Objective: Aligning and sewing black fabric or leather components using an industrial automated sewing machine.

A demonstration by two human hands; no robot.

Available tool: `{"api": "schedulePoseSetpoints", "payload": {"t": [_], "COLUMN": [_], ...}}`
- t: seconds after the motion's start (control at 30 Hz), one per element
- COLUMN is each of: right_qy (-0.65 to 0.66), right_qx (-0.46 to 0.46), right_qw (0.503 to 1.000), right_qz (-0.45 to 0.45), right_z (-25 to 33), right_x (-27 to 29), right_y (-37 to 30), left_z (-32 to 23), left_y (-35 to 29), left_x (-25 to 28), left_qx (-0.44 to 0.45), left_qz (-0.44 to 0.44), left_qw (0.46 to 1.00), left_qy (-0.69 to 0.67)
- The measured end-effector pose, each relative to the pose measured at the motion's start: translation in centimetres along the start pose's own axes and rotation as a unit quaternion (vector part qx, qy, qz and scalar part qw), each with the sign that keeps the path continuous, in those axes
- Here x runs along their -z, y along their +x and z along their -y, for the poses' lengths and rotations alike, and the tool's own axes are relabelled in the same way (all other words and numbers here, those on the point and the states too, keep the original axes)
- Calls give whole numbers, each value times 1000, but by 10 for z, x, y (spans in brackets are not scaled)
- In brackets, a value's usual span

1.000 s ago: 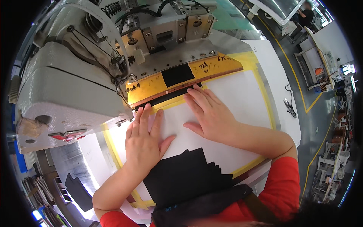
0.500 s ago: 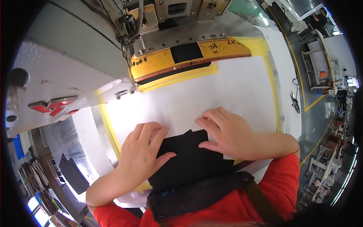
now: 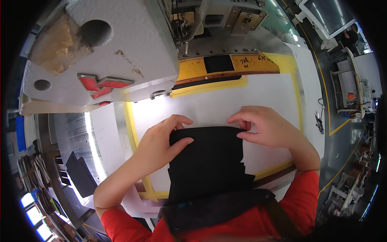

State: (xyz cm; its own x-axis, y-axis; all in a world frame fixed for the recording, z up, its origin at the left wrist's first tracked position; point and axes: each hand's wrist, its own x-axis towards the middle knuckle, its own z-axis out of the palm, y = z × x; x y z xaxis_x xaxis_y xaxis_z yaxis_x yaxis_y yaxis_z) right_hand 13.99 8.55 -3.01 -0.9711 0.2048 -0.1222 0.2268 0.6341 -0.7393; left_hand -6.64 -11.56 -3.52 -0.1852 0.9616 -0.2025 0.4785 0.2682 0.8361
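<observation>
A black fabric panel (image 3: 207,157) spans the space between both hands, over the white worktop (image 3: 225,101) near the person's body. The left hand (image 3: 161,137) has its grip clamped on the far left corner, the right hand (image 3: 262,127) on the far right. Beyond lies a yellow plate (image 3: 254,64); a sewing machine head (image 3: 137,48) looms left, small snips (image 3: 319,123) lie right.

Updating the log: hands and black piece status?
Left hand at black piece's far-left corner. Right hand at far-right. Machine head upper left, untouched.
</observation>
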Motion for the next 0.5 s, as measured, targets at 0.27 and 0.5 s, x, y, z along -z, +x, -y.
{"api": "schedulePoseSetpoints", "payload": {"t": [0.27, 0.5], "right_qy": [-56, -158], "right_qx": [104, 55], "right_qw": [987, 973], "right_qz": [-109, -158], "right_z": [9, -3], "right_x": [-32, -25], "right_y": [62, 112], "left_z": [11, 16], "left_y": [24, 20], "left_x": [-21, -23], "left_qx": [-199, -228], "left_qz": [-220, -204], "left_qw": [934, 894], "left_qy": [200, 326]}}
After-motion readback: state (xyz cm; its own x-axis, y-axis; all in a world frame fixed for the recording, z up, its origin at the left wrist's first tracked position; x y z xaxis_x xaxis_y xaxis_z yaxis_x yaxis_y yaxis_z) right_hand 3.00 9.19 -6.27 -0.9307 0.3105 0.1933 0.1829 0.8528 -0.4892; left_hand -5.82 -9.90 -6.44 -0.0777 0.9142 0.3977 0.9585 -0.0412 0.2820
